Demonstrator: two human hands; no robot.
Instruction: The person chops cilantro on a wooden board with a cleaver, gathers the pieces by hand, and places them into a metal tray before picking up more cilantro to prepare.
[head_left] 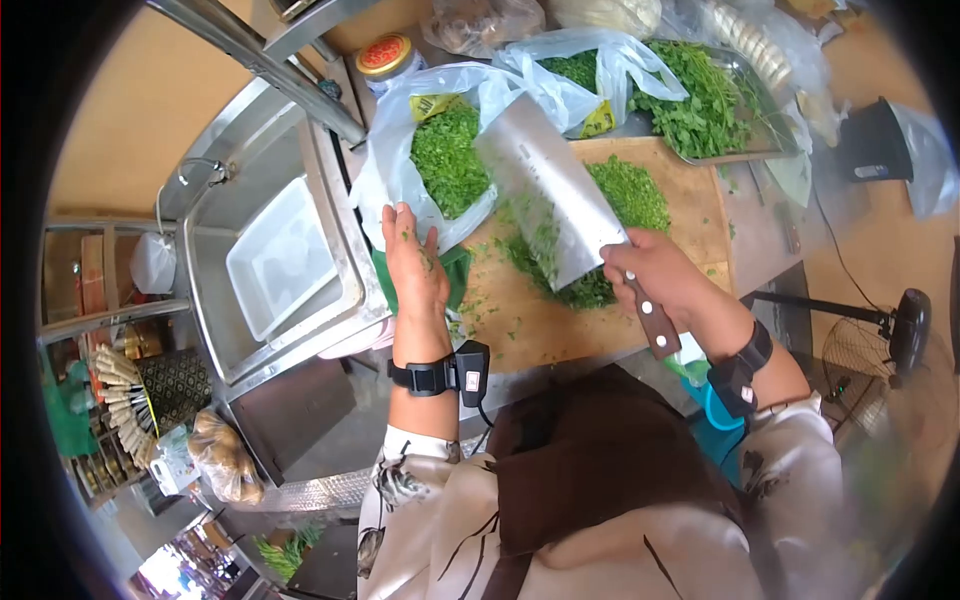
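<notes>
My right hand is wrapped round the wooden handle of a wide cleaver. Bits of green cling to the blade, which is held above the wooden cutting board. Chopped greens lie on the board behind and under the blade, partly hidden by it. To the left, my left hand is raised with its fingers up and nothing in it, just in front of a plastic bag that holds chopped greens.
A metal sink with a white tray is at the left. Behind the board are a jar, a second bag and a metal tray of leafy greens. A fan stands at the right.
</notes>
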